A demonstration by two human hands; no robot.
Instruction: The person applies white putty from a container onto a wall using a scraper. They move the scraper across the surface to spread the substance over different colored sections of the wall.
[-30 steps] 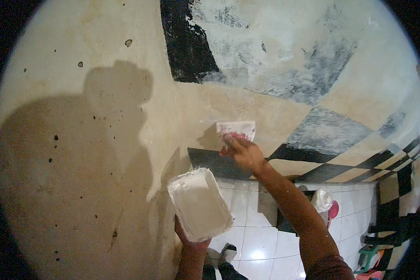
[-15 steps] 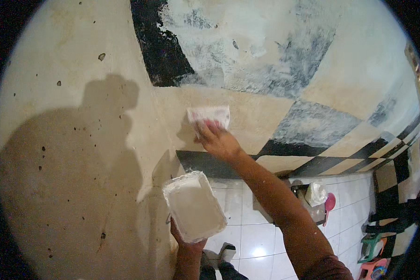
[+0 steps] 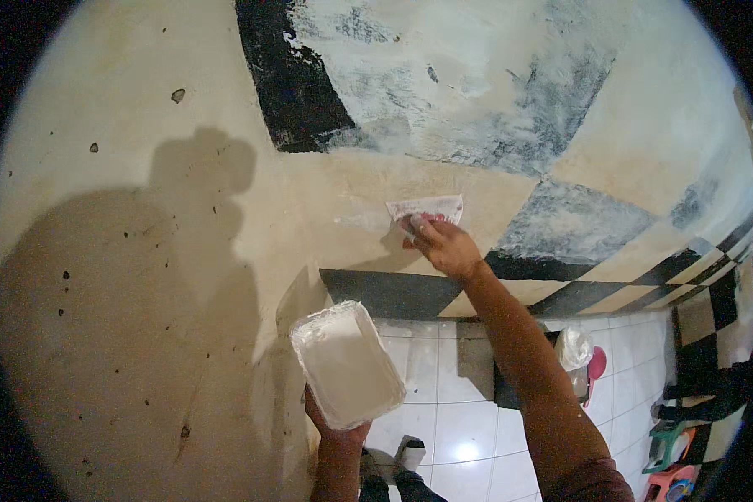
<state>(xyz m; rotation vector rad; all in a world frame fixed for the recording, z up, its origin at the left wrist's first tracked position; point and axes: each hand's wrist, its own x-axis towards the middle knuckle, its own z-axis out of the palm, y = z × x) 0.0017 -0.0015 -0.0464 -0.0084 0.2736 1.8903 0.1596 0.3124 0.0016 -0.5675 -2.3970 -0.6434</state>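
My right hand (image 3: 445,244) pinches a flat putty scraper (image 3: 427,206), pale and wedge-shaped with red markings, its wide edge against the wall. A thin whitish smear (image 3: 361,219) lies on the beige wall band (image 3: 343,184) just left of the scraper. Below, my left hand (image 3: 336,425) grips a rectangular tub (image 3: 298,336) from underneath. Smooth off-white paste (image 3: 350,368) fills the tub, and dried paste crusts its rim. Most of the left fingers are hidden under the tub.
Black and beige checks (image 3: 385,291) run along the lower wall. A pitted side wall (image 3: 125,335) stands close on the left. White floor tiles (image 3: 464,427) hold a white plastic bag (image 3: 573,348), a pink ladle-like scoop (image 3: 596,363) and coloured stools (image 3: 668,482). Another person's dark-clothed limbs (image 3: 711,389) show far right.
The scraper in my right hand has slid rightward along the wall, and a whitish smear now shows behind it. My left hand and the tub stay nearly in place.
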